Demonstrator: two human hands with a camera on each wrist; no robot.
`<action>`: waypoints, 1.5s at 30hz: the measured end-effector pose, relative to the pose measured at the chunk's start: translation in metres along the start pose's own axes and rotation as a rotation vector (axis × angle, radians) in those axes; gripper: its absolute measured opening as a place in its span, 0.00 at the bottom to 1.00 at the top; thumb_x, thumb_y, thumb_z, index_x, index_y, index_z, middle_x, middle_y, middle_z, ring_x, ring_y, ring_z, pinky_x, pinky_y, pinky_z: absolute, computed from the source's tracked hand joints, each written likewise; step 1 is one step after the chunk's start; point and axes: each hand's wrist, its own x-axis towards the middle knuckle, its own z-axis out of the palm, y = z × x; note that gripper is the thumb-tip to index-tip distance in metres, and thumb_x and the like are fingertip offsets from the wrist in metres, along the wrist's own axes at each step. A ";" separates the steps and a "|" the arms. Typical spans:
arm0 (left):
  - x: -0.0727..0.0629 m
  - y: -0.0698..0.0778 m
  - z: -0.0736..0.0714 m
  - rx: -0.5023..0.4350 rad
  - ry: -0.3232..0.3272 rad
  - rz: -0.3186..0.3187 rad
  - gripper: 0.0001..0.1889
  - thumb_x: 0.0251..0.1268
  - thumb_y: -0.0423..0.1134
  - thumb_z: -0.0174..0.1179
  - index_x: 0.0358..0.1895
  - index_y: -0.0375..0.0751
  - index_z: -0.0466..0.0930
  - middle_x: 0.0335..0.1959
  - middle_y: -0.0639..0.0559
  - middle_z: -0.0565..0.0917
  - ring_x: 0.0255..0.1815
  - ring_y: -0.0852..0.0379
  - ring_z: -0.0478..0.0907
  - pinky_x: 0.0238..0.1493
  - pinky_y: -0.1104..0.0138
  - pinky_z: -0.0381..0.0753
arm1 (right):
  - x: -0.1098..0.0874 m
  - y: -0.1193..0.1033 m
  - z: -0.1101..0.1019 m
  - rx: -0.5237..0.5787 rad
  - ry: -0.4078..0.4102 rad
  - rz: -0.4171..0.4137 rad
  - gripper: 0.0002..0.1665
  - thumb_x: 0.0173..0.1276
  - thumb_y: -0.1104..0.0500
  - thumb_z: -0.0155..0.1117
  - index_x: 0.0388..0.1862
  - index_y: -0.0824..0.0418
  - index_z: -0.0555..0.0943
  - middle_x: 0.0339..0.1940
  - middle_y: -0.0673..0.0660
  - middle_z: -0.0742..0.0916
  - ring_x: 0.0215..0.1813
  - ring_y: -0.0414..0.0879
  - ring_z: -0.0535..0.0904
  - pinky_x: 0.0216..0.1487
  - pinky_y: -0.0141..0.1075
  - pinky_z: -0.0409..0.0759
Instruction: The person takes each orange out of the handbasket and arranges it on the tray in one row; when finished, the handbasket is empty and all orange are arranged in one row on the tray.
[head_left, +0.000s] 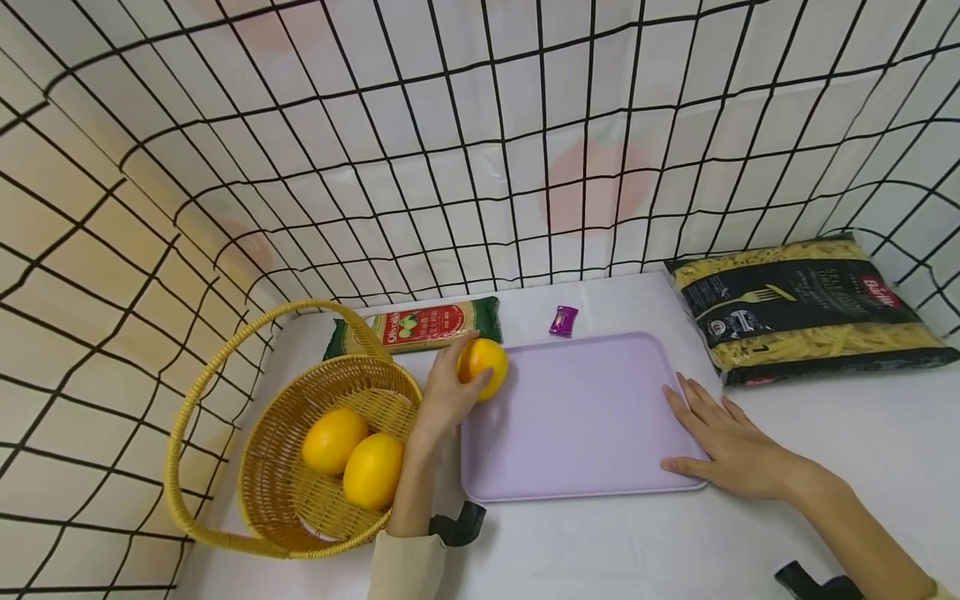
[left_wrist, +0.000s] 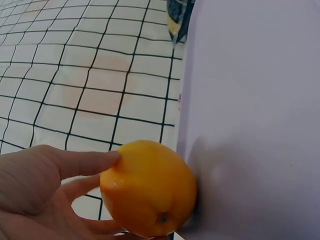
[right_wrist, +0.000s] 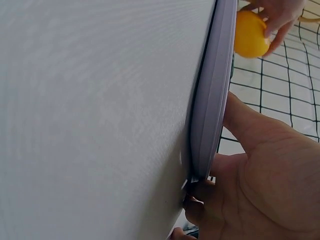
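Beside the wicker basket (head_left: 264,462) lies the lilac tray (head_left: 581,425), its right edge touched by the spread right grip (head_left: 731,446). The left grip (head_left: 448,393) holds an orange (head_left: 491,355) at the far-left corner, apparently mid-transfer; next calls for steady, gentle lowering.

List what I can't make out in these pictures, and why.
Head: part of the orange, hidden by the left hand.
Head: part of the basket, behind the left forearm.
Head: print on the purple packet, too small.
Left wrist: the dark bag, cut off by the top edge.
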 end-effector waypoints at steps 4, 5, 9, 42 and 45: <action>-0.003 0.000 0.000 -0.010 0.006 -0.022 0.27 0.72 0.37 0.65 0.72 0.50 0.76 0.69 0.32 0.72 0.67 0.33 0.72 0.71 0.39 0.72 | -0.001 0.000 0.002 -0.029 0.032 -0.043 0.59 0.73 0.39 0.64 0.87 0.62 0.44 0.85 0.75 0.47 0.88 0.57 0.30 0.82 0.46 0.14; -0.004 0.000 0.000 -0.004 0.010 -0.026 0.27 0.72 0.38 0.65 0.72 0.50 0.75 0.69 0.31 0.71 0.66 0.33 0.72 0.69 0.39 0.73 | -0.001 0.000 0.003 -0.037 0.038 -0.048 0.59 0.73 0.39 0.64 0.87 0.61 0.44 0.85 0.74 0.47 0.88 0.55 0.28 0.82 0.45 0.14; -0.004 0.001 -0.001 0.029 0.018 -0.041 0.30 0.72 0.40 0.65 0.75 0.49 0.71 0.69 0.31 0.70 0.64 0.33 0.73 0.67 0.40 0.76 | 0.000 -0.001 0.000 -0.038 0.036 -0.045 0.59 0.72 0.40 0.65 0.86 0.62 0.44 0.85 0.74 0.47 0.88 0.53 0.28 0.82 0.43 0.13; -0.001 0.001 -0.003 0.019 -0.021 -0.003 0.27 0.75 0.34 0.61 0.74 0.50 0.72 0.73 0.32 0.70 0.74 0.33 0.69 0.77 0.39 0.65 | 0.000 -0.001 -0.001 -0.012 0.032 -0.036 0.59 0.72 0.40 0.65 0.86 0.63 0.44 0.84 0.77 0.49 0.88 0.62 0.33 0.83 0.51 0.16; -0.001 0.001 -0.003 0.012 -0.025 -0.012 0.27 0.75 0.35 0.61 0.75 0.50 0.72 0.73 0.32 0.69 0.74 0.33 0.69 0.77 0.39 0.64 | 0.000 -0.008 -0.006 0.002 0.005 -0.013 0.60 0.71 0.41 0.67 0.86 0.65 0.46 0.84 0.78 0.49 0.87 0.68 0.37 0.83 0.64 0.27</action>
